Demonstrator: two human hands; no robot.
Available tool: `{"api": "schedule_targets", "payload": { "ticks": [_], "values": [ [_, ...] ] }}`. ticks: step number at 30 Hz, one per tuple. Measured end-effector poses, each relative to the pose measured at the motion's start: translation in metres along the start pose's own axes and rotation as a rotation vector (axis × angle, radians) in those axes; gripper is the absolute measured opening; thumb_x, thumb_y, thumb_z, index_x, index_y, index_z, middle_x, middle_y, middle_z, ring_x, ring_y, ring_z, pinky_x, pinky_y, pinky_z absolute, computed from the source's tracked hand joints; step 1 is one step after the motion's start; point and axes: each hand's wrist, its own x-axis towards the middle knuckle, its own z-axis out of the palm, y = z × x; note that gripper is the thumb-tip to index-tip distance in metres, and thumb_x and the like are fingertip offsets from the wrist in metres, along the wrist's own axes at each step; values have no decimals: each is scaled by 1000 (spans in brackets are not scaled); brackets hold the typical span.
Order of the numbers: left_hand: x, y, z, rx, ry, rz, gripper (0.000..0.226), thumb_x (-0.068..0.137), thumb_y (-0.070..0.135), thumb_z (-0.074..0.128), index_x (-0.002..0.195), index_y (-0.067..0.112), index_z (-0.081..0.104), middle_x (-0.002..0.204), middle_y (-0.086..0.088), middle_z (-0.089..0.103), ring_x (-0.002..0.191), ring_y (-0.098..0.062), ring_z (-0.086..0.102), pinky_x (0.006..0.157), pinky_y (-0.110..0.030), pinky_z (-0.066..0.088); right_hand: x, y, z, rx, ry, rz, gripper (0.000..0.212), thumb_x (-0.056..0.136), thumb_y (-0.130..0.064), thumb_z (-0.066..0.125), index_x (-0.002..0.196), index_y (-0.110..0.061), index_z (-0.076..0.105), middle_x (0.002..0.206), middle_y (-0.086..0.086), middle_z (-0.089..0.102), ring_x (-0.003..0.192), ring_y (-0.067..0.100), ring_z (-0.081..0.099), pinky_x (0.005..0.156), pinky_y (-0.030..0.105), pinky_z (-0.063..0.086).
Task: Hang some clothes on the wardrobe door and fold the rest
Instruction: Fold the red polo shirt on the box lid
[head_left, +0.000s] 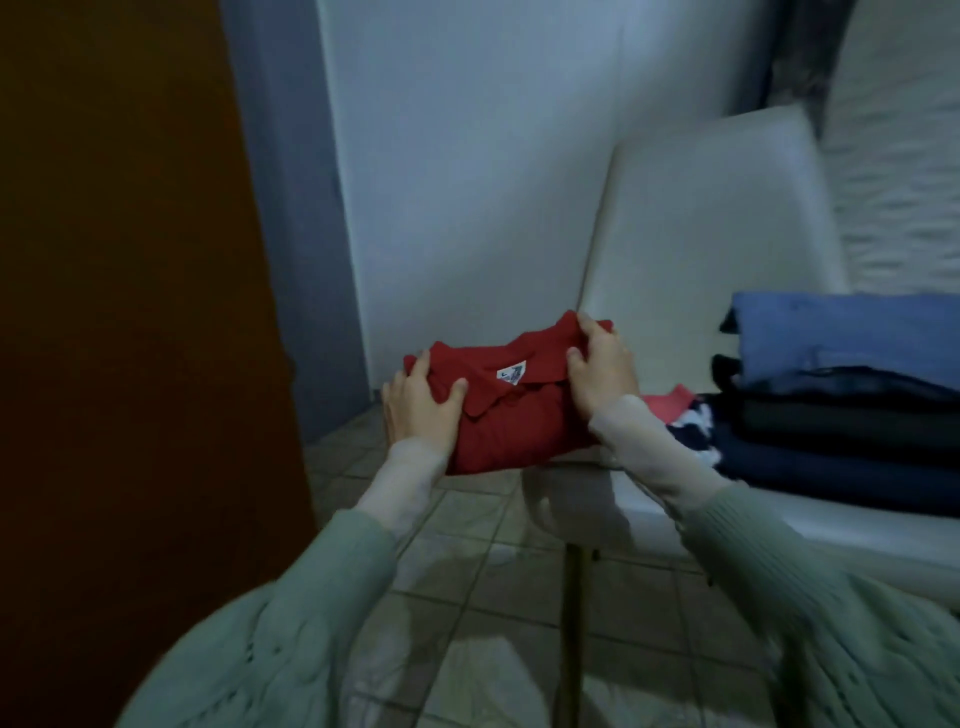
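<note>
**Red polo, folded, being carried by both hands toward the chair**

Red cotton is showing as a compact folded rectangle: the red polo shirt (511, 410) is being held collar-up, its label facing the camera. The left hand (418, 405) is gripping the left edge, thumb lying over the top and fingers curling round the side; the right hand (602, 371) is pinching the collar end the same way. Holding it from both ends is likely keeping the fold from slumping open.

The shirt is hovering over the front corner of the white chair (701, 208), partly overhanging the tiled floor (467, 519). A stack of folded clothes (841, 405), blue on top and darker pieces beneath, is occupying the seat's right side, with a pink and patterned item (680, 410) lying just beside the right wrist. That is leaving little bare seat, so the stack itself looks like the probable landing place. A brown door (130, 260) is standing at the left.
</note>
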Motion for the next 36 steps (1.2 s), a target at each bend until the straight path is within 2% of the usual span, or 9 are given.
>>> {"api": "schedule_targets", "payload": {
  "ticks": [8, 13, 16, 19, 21, 23, 28, 33, 36],
  "values": [
    [33, 65, 79, -139, -224, 158, 57, 87, 27, 65, 137, 11, 46, 130, -21, 53, 124, -34, 43, 104, -32, 30, 33, 53, -58, -251, 193, 141, 46, 98, -8, 36, 144, -8, 33, 138, 28, 37, 130, 38, 34, 105, 38, 27],
    [43, 65, 107, -123, -398, 102, 46, 90, 29, 61, 130, 9, 53, 129, -17, 57, 121, -32, 49, 101, -30, 36, 27, 66, -55, -499, 96, 148, 43, 97, -6, 35, 139, 1, 34, 142, 28, 24, 131, 40, 30, 105, 39, 28],
    [38, 56, 121, -5, -511, 82, 44, 98, 33, 44, 135, 7, 47, 138, -17, 49, 128, -33, 43, 104, -29, 29, 20, 71, -49, -786, 40, 25, 42, 101, -21, 30, 136, 0, 38, 153, 22, 11, 140, 34, 16, 114, 40, 14],
    [35, 51, 130, 46, -528, 57, 50, 101, 36, 32, 144, 11, 33, 150, -16, 32, 139, -34, 26, 113, -32, 17, 17, 72, -41, -956, -77, -68, 59, 101, -43, 20, 134, 0, 43, 146, 18, 36, 138, 26, 27, 116, 41, 7],
    [37, 49, 134, 53, -512, 61, 52, 101, 37, 32, 147, 13, 29, 156, -15, 16, 143, -33, 13, 116, -34, 11, 20, 78, -37, -918, -175, -67, 64, 99, -49, 19, 133, -1, 43, 138, 18, 47, 132, 27, 37, 115, 37, 14],
    [39, 48, 137, 57, -515, 81, 52, 101, 36, 31, 147, 11, 29, 158, -12, 1, 145, -29, 5, 115, -32, 7, 23, 88, -37, -760, -265, -29, 63, 98, -51, 20, 139, -6, 37, 143, 15, 41, 135, 27, 33, 115, 37, 15],
    [39, 45, 140, -1, -595, 68, 52, 103, 33, 29, 148, 9, 25, 156, -9, 19, 143, -25, 22, 109, -24, 18, 19, 98, -36, -567, -297, 28, 63, 98, -49, 24, 148, -10, 22, 154, 10, 23, 143, 22, 15, 116, 41, 5],
    [33, 48, 131, -3, -580, 87, 50, 104, 30, 25, 148, 7, 24, 157, -9, 17, 144, -21, 17, 108, -21, 14, 20, 87, -42, -661, -331, 59, 59, 100, -45, 23, 144, -7, 27, 150, 13, 31, 137, 28, 28, 113, 38, 18],
    [26, 44, 124, -11, -539, 158, 48, 104, 28, 26, 147, 8, 26, 157, -8, 19, 145, -17, 14, 115, -27, 11, 24, 72, -45, -736, -380, 125, 56, 101, -39, 23, 141, 0, 30, 146, 17, 34, 132, 33, 33, 107, 37, 26]
  ]
}}
